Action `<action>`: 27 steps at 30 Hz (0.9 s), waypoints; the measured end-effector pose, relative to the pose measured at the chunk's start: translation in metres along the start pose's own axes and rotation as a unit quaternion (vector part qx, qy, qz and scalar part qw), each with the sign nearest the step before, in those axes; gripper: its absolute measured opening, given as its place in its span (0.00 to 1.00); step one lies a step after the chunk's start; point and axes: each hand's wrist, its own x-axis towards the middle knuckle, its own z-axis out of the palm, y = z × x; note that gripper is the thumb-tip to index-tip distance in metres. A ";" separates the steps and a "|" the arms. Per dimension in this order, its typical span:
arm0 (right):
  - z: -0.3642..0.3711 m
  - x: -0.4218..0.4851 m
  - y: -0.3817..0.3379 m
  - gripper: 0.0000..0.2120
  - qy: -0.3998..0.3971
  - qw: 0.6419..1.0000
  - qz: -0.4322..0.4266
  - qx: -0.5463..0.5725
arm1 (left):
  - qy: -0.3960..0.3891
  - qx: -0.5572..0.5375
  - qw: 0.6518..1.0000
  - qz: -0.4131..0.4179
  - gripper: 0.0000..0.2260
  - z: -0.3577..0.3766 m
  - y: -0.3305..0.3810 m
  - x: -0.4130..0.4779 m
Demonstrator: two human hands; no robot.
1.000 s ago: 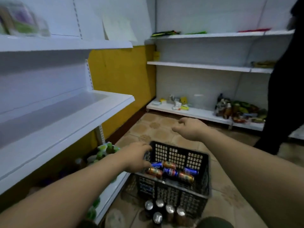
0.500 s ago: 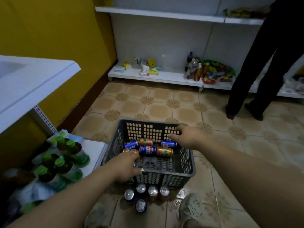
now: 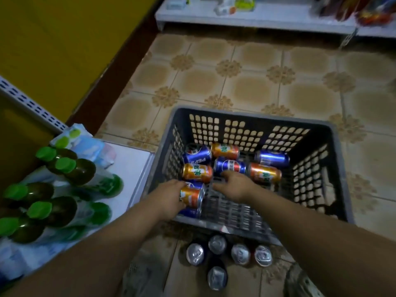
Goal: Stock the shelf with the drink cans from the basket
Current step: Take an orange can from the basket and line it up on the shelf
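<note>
Tiled floor (image 3: 246, 82), shop aisle. The dark basket (image 3: 257, 118) sits on it just beside the low white shelf (image 3: 132, 159) w/ green-capped bottles (image 3: 64, 168). In the basket bottom the cans lie on their sides. My left hand (image 3: 169, 198) wraps an orange can (image 3: 192, 197) at the near-left corner, a blue one tucked under it. My right hand (image 3: 235, 185) is released, fingers straight, tips at the middle blue can (image 3: 230, 166); contact unclear. Imo best way: curl the right hand round that can's body, not its ends, lift both clear of the rim, and don't knock the five upright cans (image 3: 217, 244) by the near wall.
</note>
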 end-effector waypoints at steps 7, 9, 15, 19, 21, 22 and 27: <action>0.082 0.094 0.011 0.37 -0.139 0.990 -0.015 0.006 | -0.055 0.023 0.998 -0.006 0.30 0.034 -0.031 0.068; 0.092 0.106 0.013 0.38 -0.136 0.990 -0.015 -0.013 | -0.066 0.026 0.997 -0.017 0.30 0.037 -0.037 0.080; 0.085 0.099 0.016 0.38 -0.058 0.998 -0.037 -0.008 | -0.053 -0.046 0.997 -0.035 0.31 0.035 -0.037 0.077; 0.054 0.043 0.014 0.32 0.025 0.992 -0.025 0.125 | -0.022 -0.144 0.989 -0.022 0.33 0.020 -0.022 0.045; 0.040 0.006 0.006 0.27 0.048 0.978 -0.019 0.200 | 0.007 -0.221 0.975 -0.015 0.36 0.002 -0.007 0.021; 0.035 -0.013 0.000 0.27 0.056 0.969 -0.024 0.238 | 0.026 -0.277 0.961 -0.017 0.38 -0.010 0.002 0.008; 0.014 -0.118 -0.047 0.27 0.067 0.914 -0.079 0.392 | 0.094 -0.505 0.856 -0.054 0.35 -0.076 0.036 -0.080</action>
